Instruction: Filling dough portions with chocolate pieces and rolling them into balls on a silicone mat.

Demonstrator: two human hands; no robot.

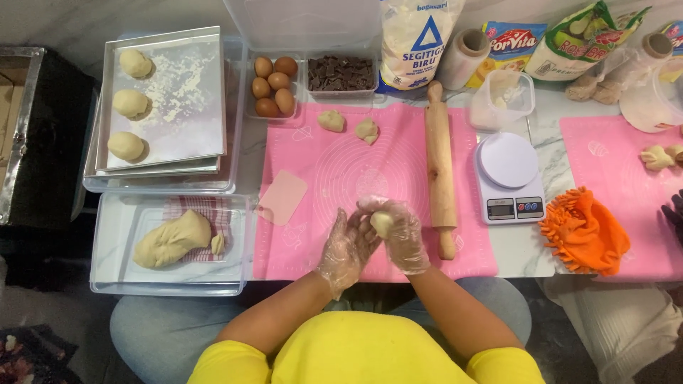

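Cupping a small dough ball (382,223) above the pink mat (341,171), the gloved right hand (400,235) is curling its grip closed around it while the open left hand (346,249) is pressing alongside; sticky dough could be clinging to the gloves and tearing.

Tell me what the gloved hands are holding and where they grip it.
A small dough ball, cupped around its sides in the right hand; the left hand presses against it from the side.
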